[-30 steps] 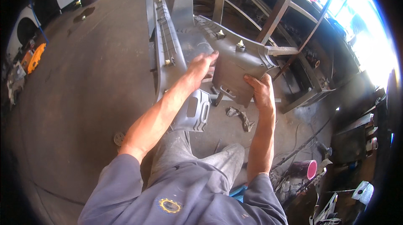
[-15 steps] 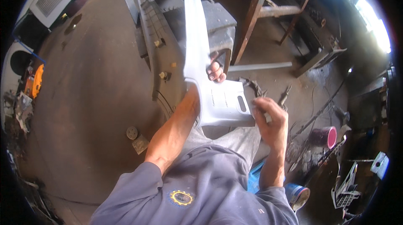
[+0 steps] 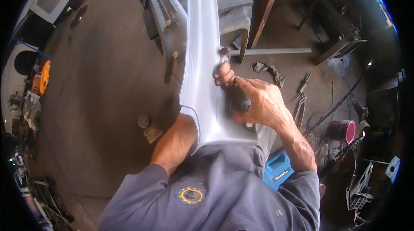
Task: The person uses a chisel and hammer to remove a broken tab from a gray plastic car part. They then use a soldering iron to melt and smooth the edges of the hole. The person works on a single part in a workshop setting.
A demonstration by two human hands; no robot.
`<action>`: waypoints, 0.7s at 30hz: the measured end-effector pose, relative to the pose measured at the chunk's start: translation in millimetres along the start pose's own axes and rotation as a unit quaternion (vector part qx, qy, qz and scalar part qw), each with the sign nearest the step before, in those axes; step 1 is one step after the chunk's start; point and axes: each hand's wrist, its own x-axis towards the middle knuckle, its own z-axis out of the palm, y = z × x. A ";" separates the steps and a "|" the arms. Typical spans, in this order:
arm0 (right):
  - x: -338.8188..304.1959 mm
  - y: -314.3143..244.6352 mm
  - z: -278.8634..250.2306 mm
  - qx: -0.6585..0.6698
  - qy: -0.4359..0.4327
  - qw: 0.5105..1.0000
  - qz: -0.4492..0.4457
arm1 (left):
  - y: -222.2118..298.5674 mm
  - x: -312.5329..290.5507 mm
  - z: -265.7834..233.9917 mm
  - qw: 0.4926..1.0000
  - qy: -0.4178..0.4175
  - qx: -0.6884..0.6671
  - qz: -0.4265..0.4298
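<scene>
A long light-grey plastic trim panel (image 3: 202, 50), wider at its near end, lies lengthwise in front of me, its near end against my shirt. My left hand (image 3: 224, 75) reaches beneath it, and its fingers curl up round the right edge; the palm is hidden under the panel. Over the wide end, my right hand (image 3: 262, 101) lies with thumb and fingers apart, the fingertips beside those of my left hand. Its blurred thumb rests by the slot near the panel's right side. Shadow darkens the gap between thumb and fingers.
Ahead stands a dusty grey stool (image 3: 233, 2), with another long trim piece (image 3: 161, 19) leaning left of it. A rusty metal frame (image 3: 269, 9) rises beyond. To my right are a blue tool case (image 3: 277, 170), a pink-rimmed tub (image 3: 345, 132) and a pair of pliers (image 3: 299, 109).
The panel has come nearer my body, along with my left hand. My right hand has moved left and forward, from beside the panel's corner to over its wide end.
</scene>
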 end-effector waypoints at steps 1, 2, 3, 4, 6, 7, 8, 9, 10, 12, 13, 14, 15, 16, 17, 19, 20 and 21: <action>-0.3 0.9 4.8 -0.006 0.016 1.000 -0.004 | -2.7 -2.8 11.3 0.999 0.035 0.002 0.000; 1.2 3.1 7.1 0.029 0.004 0.999 0.018 | -5.2 -6.2 24.5 0.997 0.071 0.004 -0.001; 5.5 6.4 7.4 0.062 -0.006 0.997 0.035 | -5.1 -9.1 32.9 0.994 0.104 0.010 0.003; 7.5 7.5 7.9 0.095 -0.017 0.994 0.052 | -3.7 -11.1 23.2 0.997 0.074 0.012 -0.001; 3.4 -0.3 1.6 0.098 -0.022 0.994 0.033 | 1.9 -12.3 3.9 1.000 0.013 0.017 -0.007; -3.4 -3.4 3.5 0.078 -0.008 0.997 0.003 | 1.5 -17.1 0.2 0.999 0.026 0.018 -0.006; -14.5 -5.6 0.6 0.053 0.008 0.998 -0.014 | -4.6 -13.6 9.1 0.999 0.035 0.010 -0.014; -12.0 -13.7 1.4 0.043 -0.012 0.999 0.018 | -1.9 -15.9 14.6 0.999 0.050 0.017 -0.010; -6.7 -13.4 3.8 0.051 -0.036 0.997 0.033 | -1.1 -18.7 12.6 0.999 0.046 0.013 -0.004; 3.4 -10.2 7.3 0.063 -0.080 0.992 0.073 | -1.7 -20.4 10.1 0.999 0.033 -0.002 0.002; 4.1 -10.4 8.7 0.067 -0.074 0.993 0.059 | 0.7 -24.2 22.5 0.996 0.090 0.018 -0.003; 4.7 -10.9 10.2 0.071 -0.067 0.994 0.045 | 0.8 -25.5 16.2 0.997 0.070 0.020 -0.004; 5.7 -10.4 11.8 0.076 -0.061 0.995 0.031 | 1.8 -24.6 9.0 0.998 0.051 0.023 -0.006; 5.4 -11.6 9.9 0.080 -0.068 0.994 0.028 | 2.0 -24.6 3.2 0.999 0.032 0.025 -0.007; 4.5 -14.5 5.4 0.084 -0.075 0.993 0.025 | 0.5 -25.6 -1.9 0.999 0.033 0.019 -0.008; 3.2 -12.4 5.1 0.091 -0.061 0.994 0.010 | -4.6 -23.9 -6.5 0.999 0.032 0.005 -0.015; 2.5 -6.7 9.5 0.094 -0.041 0.995 -0.002 | -5.6 -21.6 -6.8 1.000 0.022 -0.004 -0.019; 5.6 -4.4 13.0 0.100 -0.023 0.994 -0.023 | -1.1 -23.1 -6.5 1.000 0.017 -0.007 -0.015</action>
